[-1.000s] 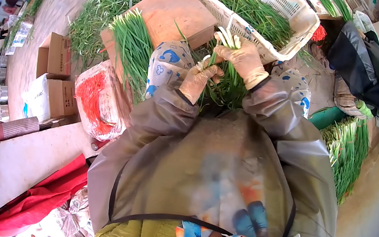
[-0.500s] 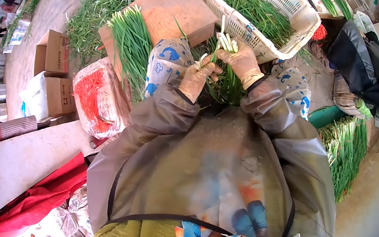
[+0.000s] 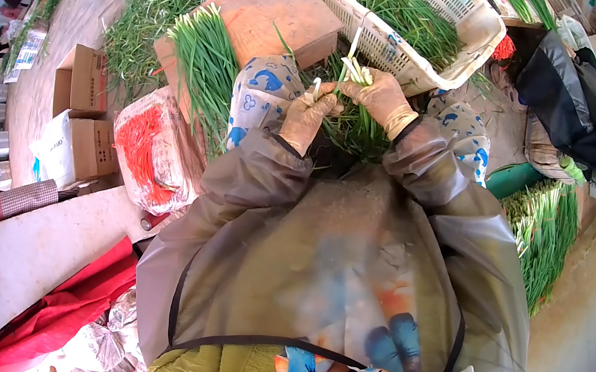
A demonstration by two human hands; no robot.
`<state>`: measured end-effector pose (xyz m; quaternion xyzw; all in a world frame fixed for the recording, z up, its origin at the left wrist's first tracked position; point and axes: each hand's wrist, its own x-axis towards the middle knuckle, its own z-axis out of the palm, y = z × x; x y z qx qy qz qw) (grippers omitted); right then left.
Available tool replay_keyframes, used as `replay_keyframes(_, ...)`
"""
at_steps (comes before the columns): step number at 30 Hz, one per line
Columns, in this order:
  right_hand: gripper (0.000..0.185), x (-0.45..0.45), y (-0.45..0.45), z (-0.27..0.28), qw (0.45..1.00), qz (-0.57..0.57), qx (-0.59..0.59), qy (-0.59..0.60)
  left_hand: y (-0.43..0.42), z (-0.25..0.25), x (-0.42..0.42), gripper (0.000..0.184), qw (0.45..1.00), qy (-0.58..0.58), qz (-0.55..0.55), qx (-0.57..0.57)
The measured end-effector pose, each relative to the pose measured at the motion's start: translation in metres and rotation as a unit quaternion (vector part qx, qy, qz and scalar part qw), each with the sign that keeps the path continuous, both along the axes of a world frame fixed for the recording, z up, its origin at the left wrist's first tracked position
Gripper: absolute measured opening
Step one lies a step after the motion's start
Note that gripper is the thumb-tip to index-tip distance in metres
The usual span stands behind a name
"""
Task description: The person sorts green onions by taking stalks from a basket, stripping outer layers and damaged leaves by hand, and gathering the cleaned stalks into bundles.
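Observation:
Both hands wear thin, dirty gloves. My right hand (image 3: 378, 102) is wrapped round a bunch of green stalks (image 3: 350, 126), their white ends poking out above the fingers. Close beside it, my left hand (image 3: 309, 117) pinches a pale stalk piece at its fingertips. One longer pale stalk (image 3: 356, 38) stands up from between the hands. To the left, a pile of trimmed green stalks (image 3: 204, 66) lies on a wooden board (image 3: 277, 12).
A white plastic crate (image 3: 406, 68) of green stalks stands ahead. Loose greens (image 3: 163, 7) cover the floor at the upper left. Red ties (image 3: 141, 152) lie on a package at left. Bundled stalks (image 3: 544, 236) stand at right, below a black cover (image 3: 579, 111).
My left hand has turned slightly upward and moved a little apart from the bunch. The long pale stalk now sticks up higher between the hands.

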<state>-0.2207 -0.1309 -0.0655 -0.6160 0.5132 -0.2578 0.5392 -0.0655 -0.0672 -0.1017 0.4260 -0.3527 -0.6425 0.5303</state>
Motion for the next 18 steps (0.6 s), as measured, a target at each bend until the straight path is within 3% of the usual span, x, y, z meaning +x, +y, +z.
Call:
replay_keyframes(4,0.037,-0.005,-0.003,0.002,0.996,0.051,-0.027,0.071,-0.001,0.005,0.008,0.013,1.000,0.031,-0.006,0.001)
replay_keyframes(11,0.036,-0.015,-0.010,0.008,0.994,0.109,0.023,0.004,-0.003,0.004,0.009,0.015,0.998,0.031,-0.056,-0.028)
replay_keyframes(18,0.034,-0.014,-0.007,0.010,0.991,0.125,0.035,0.043,-0.002,0.007,0.007,0.012,0.999,0.028,-0.036,0.004)
